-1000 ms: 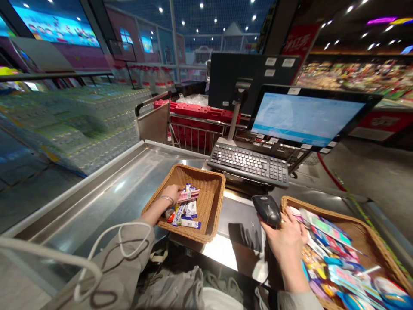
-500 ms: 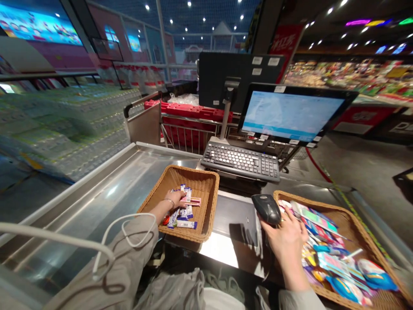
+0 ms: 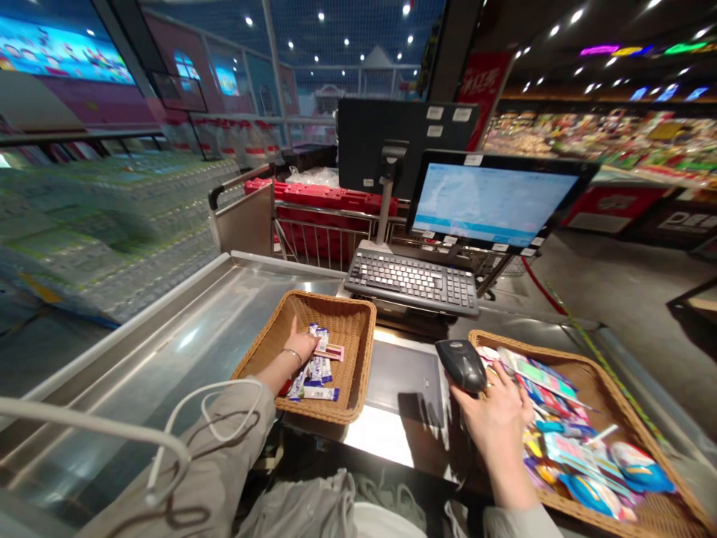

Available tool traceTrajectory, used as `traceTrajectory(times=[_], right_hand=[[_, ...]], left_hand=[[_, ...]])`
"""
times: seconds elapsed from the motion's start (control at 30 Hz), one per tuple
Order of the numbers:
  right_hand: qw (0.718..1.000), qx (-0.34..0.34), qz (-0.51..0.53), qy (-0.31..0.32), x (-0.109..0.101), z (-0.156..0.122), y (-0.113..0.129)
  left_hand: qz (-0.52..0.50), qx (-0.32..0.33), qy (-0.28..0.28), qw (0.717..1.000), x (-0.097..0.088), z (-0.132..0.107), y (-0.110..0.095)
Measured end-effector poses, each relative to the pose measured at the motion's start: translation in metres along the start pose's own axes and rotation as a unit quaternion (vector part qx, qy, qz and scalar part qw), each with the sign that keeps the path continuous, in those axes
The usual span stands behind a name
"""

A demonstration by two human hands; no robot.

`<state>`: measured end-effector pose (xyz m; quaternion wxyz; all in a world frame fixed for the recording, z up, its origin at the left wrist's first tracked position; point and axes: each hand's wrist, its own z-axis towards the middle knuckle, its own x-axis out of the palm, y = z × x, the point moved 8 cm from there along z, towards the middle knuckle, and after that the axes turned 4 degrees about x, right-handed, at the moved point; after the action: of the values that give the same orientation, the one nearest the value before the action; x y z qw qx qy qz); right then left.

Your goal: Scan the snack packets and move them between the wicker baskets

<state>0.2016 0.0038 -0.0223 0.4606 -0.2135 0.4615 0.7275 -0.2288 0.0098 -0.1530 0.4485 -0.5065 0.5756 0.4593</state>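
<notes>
My left hand [image 3: 301, 345] reaches into the left wicker basket [image 3: 358, 373], its thumb spread away from the fingers. Its fingertips are beside a pink packet [image 3: 334, 352] and several small white-and-blue sachets [image 3: 320, 369]; some fingers are hidden, and nothing is clearly gripped. My right hand [image 3: 496, 407] is wrapped round a black barcode scanner [image 3: 462, 365], held between the two baskets with its head tilted up to the left. Just right of that hand, the right wicker basket [image 3: 602, 371] contains a jumble of colourful packaged goods [image 3: 582, 448].
A black keyboard [image 3: 411, 280] sits behind the baskets, under a lit monitor [image 3: 487, 202] and a second screen turned away [image 3: 403, 138]. The metal counter [image 3: 207, 321] has a raised left edge. A white cable [image 3: 168, 441] loops over my left sleeve. Behind stands a cart with red crates [image 3: 319, 196].
My left hand has shifted slightly, and its thumb now spreads away from the fingers. My right hand still holds the scanner. The view has turned a little to the right.
</notes>
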Motion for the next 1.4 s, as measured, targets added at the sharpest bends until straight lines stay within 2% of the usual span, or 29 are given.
traceTrajectory(times=[0.2, 0.4, 0.57, 0.83, 1.1, 1.4], right_hand=[[1.000, -0.001, -0.007, -0.021, -0.004, 0.000, 0.003], [1.000, -0.017, -0.022, -0.015, -0.002, -0.003, 0.004], [0.999, -0.025, -0.019, -0.030, -0.002, -0.004, 0.007], [0.998, -0.044, -0.027, -0.038, -0.006, -0.008, 0.016], [0.997, -0.053, -0.032, -0.045, -0.012, -0.010, 0.024], [0.994, -0.095, -0.034, -0.046, -0.019, -0.014, 0.030]], left_hand=[[0.022, 0.007, -0.072, 0.997, -0.025, -0.005, -0.003], [0.040, 0.047, -0.204, 0.977, -0.064, -0.015, -0.017], [0.052, 0.071, -0.248, 0.965, -0.084, -0.022, -0.030], [0.033, 0.044, -0.340, 0.939, -0.122, -0.036, -0.038], [0.024, 0.042, -0.372, 0.927, -0.153, -0.040, -0.059], [-0.010, 0.061, -0.372, 0.926, -0.167, -0.028, -0.094]])
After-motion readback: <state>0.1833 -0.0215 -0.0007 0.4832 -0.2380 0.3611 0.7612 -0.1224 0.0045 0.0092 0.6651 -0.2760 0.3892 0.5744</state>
